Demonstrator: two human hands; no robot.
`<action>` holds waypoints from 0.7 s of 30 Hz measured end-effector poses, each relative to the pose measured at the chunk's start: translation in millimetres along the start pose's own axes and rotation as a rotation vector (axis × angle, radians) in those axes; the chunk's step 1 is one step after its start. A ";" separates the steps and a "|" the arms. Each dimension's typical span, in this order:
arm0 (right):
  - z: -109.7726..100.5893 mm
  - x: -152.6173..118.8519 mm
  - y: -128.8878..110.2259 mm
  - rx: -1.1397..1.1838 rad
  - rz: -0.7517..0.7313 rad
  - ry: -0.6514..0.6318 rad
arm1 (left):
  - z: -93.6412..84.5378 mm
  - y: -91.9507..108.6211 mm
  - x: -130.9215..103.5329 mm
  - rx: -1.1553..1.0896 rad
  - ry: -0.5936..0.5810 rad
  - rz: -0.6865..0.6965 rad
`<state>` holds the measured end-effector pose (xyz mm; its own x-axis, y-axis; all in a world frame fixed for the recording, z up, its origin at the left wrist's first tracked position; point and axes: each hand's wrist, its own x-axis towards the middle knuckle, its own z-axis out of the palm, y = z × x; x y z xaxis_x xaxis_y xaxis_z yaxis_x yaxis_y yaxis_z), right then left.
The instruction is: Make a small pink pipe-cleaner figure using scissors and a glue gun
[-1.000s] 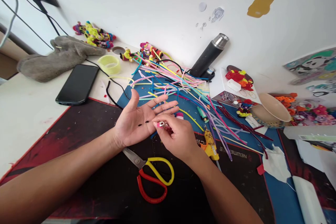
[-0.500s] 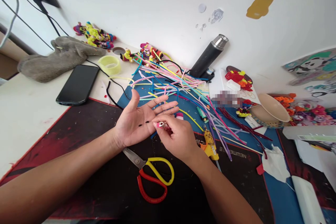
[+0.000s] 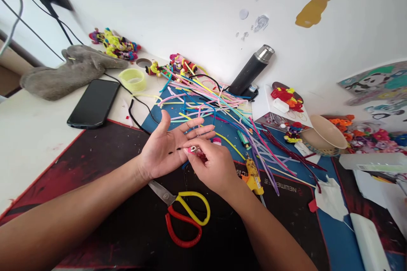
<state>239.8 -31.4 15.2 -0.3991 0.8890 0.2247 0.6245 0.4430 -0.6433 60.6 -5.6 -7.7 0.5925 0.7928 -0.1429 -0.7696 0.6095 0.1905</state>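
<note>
My left hand [image 3: 168, 146] lies palm up with the fingers stretched out. Two tiny black bits [image 3: 171, 153] rest on its palm. Above its finger side, my right hand [image 3: 213, 163] is closed in a pinch on a small pink, white and red craft piece [image 3: 192, 149], mostly hidden by the fingers. The tip of that piece is close to one black bit; whether they touch I cannot tell. Below both hands, scissors [image 3: 186, 216] with a yellow and a red handle lie on the dark mat [image 3: 127, 224]. A yellow hot glue gun [image 3: 253, 175] sits to the right of my right hand.
Many coloured pipe cleaners [image 3: 206, 93] spread behind the hands. A black phone [image 3: 94, 103] and a pale yellow tape roll [image 3: 132, 79] lie to the left. A black thermos [image 3: 251, 72] leans near the wall. Further right are a beige bowl [image 3: 327, 135] and a white box [image 3: 270, 112].
The view has shifted slightly. My right hand and the craft piece have moved a little to the left over the open left palm; both hands keep their grip and shape.
</note>
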 end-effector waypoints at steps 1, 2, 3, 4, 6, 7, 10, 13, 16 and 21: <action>-0.1 0.5 -0.6 0.002 0.010 -0.009 | -0.5 -0.2 0.2 -0.002 0.000 0.000; -0.2 0.9 -1.2 0.006 0.018 -0.019 | -1.0 -0.3 0.4 -0.002 0.000 0.000; -0.4 1.4 -1.8 0.010 0.023 -0.027 | -1.4 -0.4 0.6 -0.004 -0.002 0.001; -0.6 1.7 -2.3 0.013 0.026 -0.032 | -1.6 -0.5 0.6 -0.006 -0.003 0.002; -1.0 2.3 -3.1 0.010 0.028 -0.033 | -1.9 -0.4 0.7 -0.013 -0.005 0.000; -1.1 2.5 -3.4 0.007 0.030 -0.031 | -2.0 -0.2 0.6 -0.017 -0.006 -0.003; -1.4 2.7 -4.1 0.005 0.037 -0.036 | -2.7 0.1 0.5 -0.027 -0.012 -0.011; -1.4 2.3 -4.5 0.000 0.038 -0.045 | -4.0 0.0 0.6 -0.025 -0.022 -0.011; -1.3 1.8 -4.2 0.001 0.035 -0.044 | -5.4 -0.7 0.8 -0.008 -0.035 -0.005; -1.7 1.8 -3.9 -0.006 0.024 -0.039 | -5.1 -1.2 0.7 0.020 -0.036 -0.001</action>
<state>237.8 -31.4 19.4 -0.4098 0.8941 0.1806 0.6380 0.4225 -0.6438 60.8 -5.8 -13.0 0.6015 0.7915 -0.1079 -0.7644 0.6096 0.2102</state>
